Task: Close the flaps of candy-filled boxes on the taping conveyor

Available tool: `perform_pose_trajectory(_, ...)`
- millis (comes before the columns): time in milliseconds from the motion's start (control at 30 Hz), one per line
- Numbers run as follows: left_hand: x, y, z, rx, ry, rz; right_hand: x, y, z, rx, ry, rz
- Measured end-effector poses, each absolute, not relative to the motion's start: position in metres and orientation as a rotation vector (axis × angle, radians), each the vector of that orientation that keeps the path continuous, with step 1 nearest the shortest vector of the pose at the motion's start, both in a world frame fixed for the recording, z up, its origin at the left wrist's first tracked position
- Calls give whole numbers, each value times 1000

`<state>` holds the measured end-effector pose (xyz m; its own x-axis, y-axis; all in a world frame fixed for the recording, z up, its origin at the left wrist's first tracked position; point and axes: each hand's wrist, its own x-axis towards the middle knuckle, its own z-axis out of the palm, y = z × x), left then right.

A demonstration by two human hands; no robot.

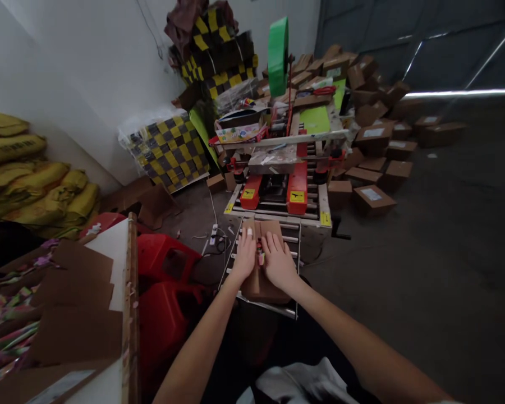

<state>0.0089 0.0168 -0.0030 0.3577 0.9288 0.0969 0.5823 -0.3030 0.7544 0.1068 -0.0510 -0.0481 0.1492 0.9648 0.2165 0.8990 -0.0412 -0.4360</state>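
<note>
A brown cardboard box lies on the metal rollers right in front of me, its top flaps folded inward with a gap between them. Colourful contents show through that gap. My left hand rests flat on the left flap, fingers stretched forward, with something white around one fingertip. On the right flap lies my right hand, its fingers also extended and slightly spread. Just beyond the box stands a carton-taping machine with red side belts.
A green tape roll rises above the machine. Many cardboard boxes are piled at the right rear. At left, a white table holds open cartons; red plastic stools stand beside it. Yellow sacks lie by the wall.
</note>
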Motion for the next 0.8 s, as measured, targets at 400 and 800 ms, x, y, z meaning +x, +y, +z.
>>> perform_pose_trajectory(400, 9, 12, -19, 2501, 1355, 188, 136, -86, -68, -1437, -1708, 719)
perform_pose_trajectory(800, 13, 0, -15, 2440, 1405, 235, 128, -100, -65, -1426, -1627, 553)
